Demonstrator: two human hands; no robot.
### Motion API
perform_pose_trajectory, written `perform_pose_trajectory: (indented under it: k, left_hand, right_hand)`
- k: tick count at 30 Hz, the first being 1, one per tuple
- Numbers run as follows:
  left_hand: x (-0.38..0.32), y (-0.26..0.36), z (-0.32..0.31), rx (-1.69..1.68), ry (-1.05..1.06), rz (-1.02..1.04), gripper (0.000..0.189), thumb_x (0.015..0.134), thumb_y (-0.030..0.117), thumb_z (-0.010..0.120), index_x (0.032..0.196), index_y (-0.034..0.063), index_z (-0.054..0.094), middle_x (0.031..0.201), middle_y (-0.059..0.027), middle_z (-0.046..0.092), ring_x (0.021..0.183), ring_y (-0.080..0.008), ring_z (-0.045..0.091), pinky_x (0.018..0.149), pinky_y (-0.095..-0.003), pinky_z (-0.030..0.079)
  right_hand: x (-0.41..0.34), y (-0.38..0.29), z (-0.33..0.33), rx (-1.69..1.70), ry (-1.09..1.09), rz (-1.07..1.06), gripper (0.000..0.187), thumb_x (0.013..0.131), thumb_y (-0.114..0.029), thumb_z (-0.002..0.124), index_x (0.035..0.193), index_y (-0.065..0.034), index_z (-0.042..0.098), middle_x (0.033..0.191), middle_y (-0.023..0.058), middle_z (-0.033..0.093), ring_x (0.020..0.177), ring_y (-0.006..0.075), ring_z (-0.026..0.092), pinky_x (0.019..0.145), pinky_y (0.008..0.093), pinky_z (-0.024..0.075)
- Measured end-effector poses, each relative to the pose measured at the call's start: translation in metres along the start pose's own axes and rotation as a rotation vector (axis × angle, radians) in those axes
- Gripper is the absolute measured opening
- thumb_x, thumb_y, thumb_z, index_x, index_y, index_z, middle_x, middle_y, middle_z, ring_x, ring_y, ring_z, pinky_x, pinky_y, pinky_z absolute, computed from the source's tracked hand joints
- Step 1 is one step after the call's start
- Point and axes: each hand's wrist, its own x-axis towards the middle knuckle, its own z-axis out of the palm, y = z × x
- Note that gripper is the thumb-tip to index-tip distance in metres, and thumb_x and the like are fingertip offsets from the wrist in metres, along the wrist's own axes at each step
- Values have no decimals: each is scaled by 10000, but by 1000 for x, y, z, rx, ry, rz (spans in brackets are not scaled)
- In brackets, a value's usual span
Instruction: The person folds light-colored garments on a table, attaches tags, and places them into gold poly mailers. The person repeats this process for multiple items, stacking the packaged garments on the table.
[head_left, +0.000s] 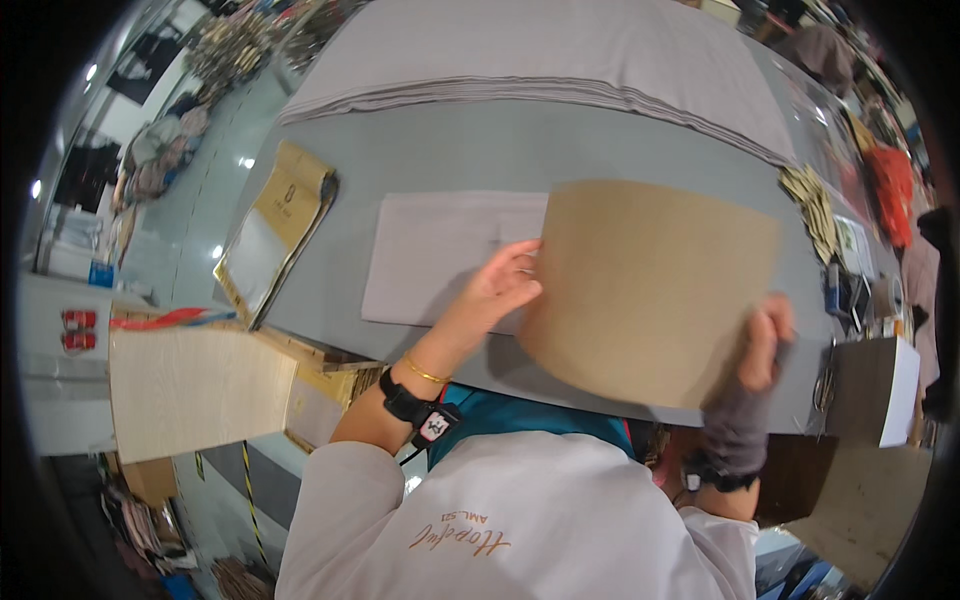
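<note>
A large sheet of brown cardboard (652, 292) is held raised and slightly bowed above the near part of the grey table. My right hand (766, 341), blurred, grips its right edge. At the left edge of the sheet is my left hand (510, 281), its fingers curled and apart; whether it grips the edge is not clear. Beneath the left hand and partly under the sheet lies a folded pale mauve cloth (442, 255), flat on the table. Its right part is hidden by the cardboard.
Stacked layers of mauve fabric (525, 45) cover the table's (450, 146) far side. Gold-and-clear packaging bags (281, 217) lie left. Yellowish strips (810, 210), a tape roll (887, 294) and small items line the right side. A wooden board (202, 386) stands at lower left.
</note>
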Motion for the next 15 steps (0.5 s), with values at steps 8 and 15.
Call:
perform_pose_trajectory:
  k: [8,15]
  left_hand:
    - [-37,12,-154,636,550,186,378,982,19,625,1354,62,569,882,35,567,775,-60,546,723,-242,485]
    - [-34,-2,-176,1122,533,205,339,961,42,636,1298,64,611,842,-41,568,678,-142,507,664,-298,471]
  right_hand:
    - [25,147,115,-697,-338,212,239,1030,-223,587,910,-23,640,722,-6,586,675,100,535,629,305,439]
    - [66,94,-1,-1566,48,-298,399,961,-364,723,1098,8,682,1040,213,723,975,382,700,858,430,551]
